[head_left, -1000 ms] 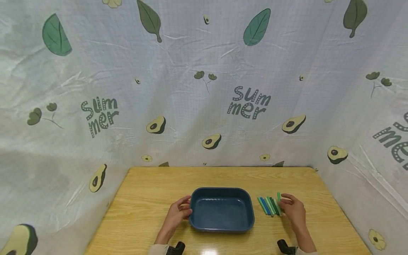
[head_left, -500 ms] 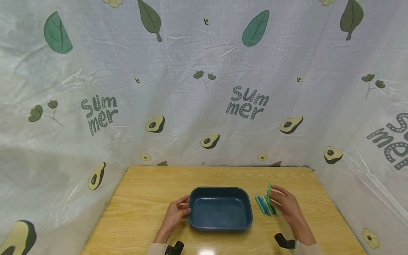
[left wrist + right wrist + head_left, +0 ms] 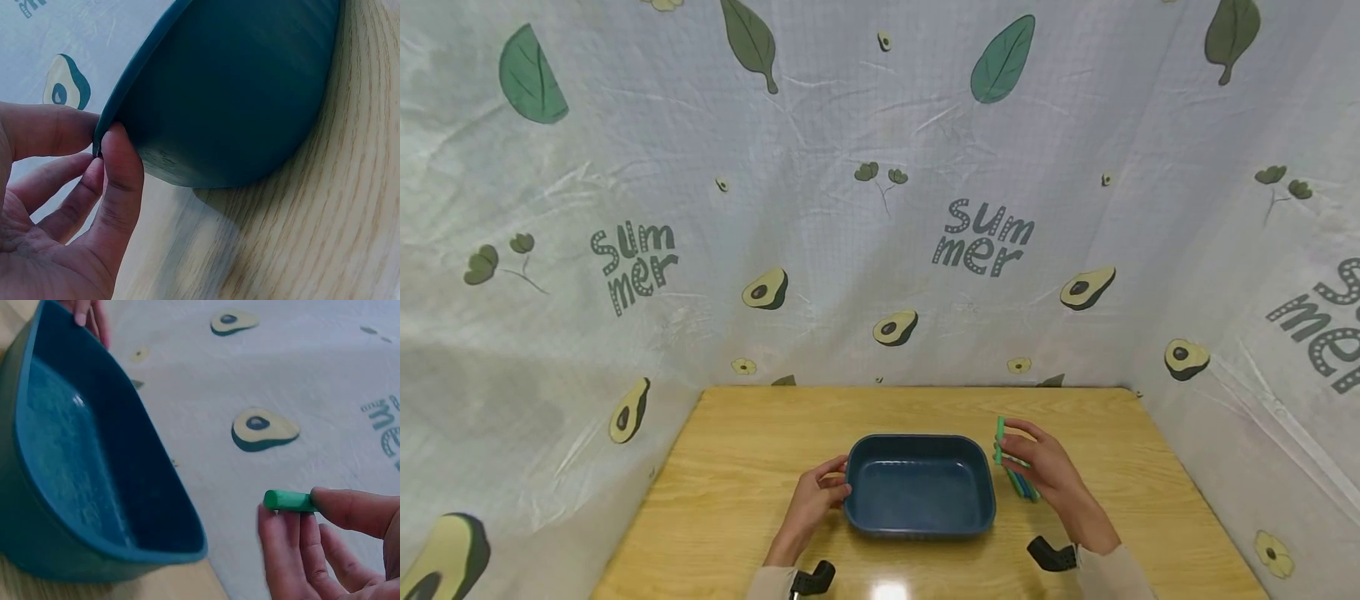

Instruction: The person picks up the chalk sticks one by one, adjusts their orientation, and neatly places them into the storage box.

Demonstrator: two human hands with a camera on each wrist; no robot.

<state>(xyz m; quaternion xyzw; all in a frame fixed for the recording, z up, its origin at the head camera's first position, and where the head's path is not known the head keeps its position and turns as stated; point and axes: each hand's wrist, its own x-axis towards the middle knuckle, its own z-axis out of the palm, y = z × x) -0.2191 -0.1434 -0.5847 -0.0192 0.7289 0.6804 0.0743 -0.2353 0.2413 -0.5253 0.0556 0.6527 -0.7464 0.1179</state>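
Green slender rod, right hand

Open from above into the deep, dark blue, round-cornered rectangular tray. Blocked at its left rim by the bare left hand, pinching there. Narrow in the head view between its right rim and the short, bright green stick pinched by the bare right hand. Obstructed just right of the tray by slim green and blue sticks, partly hidden by that hand. Roomy across the pale wooden table behind the tray, up to the white printed sheet.

hands: bare | sleeves: pale beige | wrist cameras: black, round-ended, one each side
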